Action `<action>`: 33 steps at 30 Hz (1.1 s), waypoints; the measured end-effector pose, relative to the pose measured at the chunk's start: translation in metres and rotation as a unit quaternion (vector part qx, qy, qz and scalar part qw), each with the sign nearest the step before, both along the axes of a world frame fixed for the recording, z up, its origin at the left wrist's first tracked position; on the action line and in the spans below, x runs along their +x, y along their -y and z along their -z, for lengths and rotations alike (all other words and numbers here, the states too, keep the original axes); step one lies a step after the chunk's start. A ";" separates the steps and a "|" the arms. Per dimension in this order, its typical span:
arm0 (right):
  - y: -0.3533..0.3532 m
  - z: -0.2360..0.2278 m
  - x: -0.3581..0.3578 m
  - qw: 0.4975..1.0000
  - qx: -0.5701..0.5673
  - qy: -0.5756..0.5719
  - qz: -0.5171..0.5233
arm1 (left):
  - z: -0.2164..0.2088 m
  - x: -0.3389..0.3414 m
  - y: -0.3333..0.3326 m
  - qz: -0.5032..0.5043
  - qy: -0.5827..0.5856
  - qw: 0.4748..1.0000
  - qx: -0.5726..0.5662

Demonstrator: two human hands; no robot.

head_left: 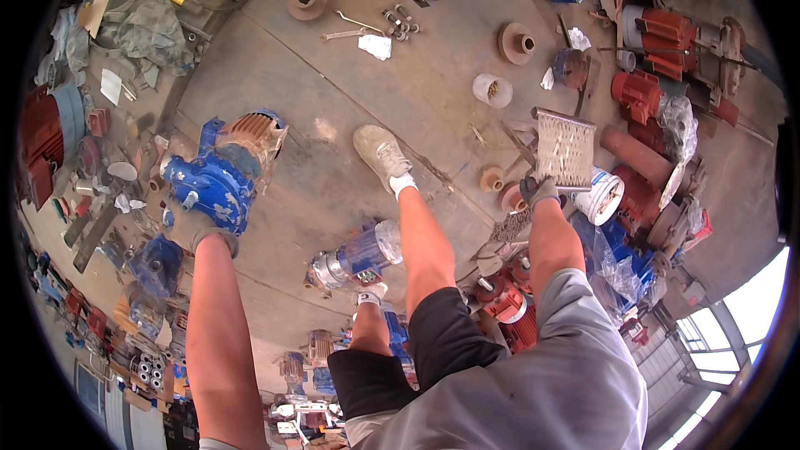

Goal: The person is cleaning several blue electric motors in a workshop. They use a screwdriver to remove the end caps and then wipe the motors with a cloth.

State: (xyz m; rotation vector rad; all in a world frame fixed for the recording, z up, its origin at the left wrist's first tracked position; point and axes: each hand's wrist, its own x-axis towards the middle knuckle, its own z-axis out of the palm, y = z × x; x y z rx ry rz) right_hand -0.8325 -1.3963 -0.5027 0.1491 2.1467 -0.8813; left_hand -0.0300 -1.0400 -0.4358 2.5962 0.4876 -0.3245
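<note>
My left hand (pixel 198 232), in a grey work glove, is against the near side of a blue pump with a rusty motor (pixel 221 167) on the floor. Its fingers are mostly hidden, so I cannot make out their grip. My gloved right hand (pixel 543 190) is closed on the near edge of a small metal-framed stool (pixel 567 150) with a woven strap seat. The seat faces up toward me, and some of its legs show at its left.
A blue motor (pixel 354 258) lies near my feet. Rusty flanged parts (pixel 517 43), a pale tub of small pieces (pixel 492 91) and a white bucket (pixel 598 197) stand around. Red motors (pixel 667 37) crowd the right; scrap and a crumpled sheet (pixel 146 29) lie left.
</note>
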 end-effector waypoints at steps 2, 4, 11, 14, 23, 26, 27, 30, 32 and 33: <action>-0.007 -0.001 0.015 0.999 -0.001 -0.032 -0.005 | -0.002 -0.003 0.009 -0.010 0.023 1.000 0.010; -0.003 -0.014 0.032 0.998 -0.008 -0.059 -0.023 | -0.032 -0.018 0.049 -0.111 0.062 0.992 -0.001; -0.047 -0.055 0.246 0.939 -0.002 -0.021 -0.342 | -0.076 -0.024 0.079 -0.157 0.063 0.983 -0.075; -0.059 -0.089 0.424 0.777 -0.056 0.048 -0.625 | -0.085 -0.031 0.089 -0.183 0.014 0.979 -0.091; -0.162 -0.140 0.791 0.306 -0.201 0.091 -0.926 | -0.082 -0.032 0.073 -0.100 -0.032 0.994 -0.033; -0.198 -0.121 0.778 0.322 -0.290 0.016 -0.901 | -0.053 -0.037 0.046 -0.091 -0.018 0.993 -0.078; -0.205 -0.127 0.771 0.326 -0.307 0.008 -0.894 | -0.049 -0.047 0.034 -0.083 0.014 0.993 -0.088; -0.224 -0.155 0.720 0.440 -0.253 -0.003 -0.862 | -0.067 -0.073 0.020 0.026 0.083 0.987 -0.138; -0.236 -0.144 0.676 0.508 -0.326 -0.109 -0.790 | -0.067 -0.079 0.013 0.185 0.052 0.968 -0.160; -0.245 -0.134 0.649 0.563 -0.318 -0.163 -0.745 | -0.067 -0.082 0.011 0.264 0.035 0.950 -0.165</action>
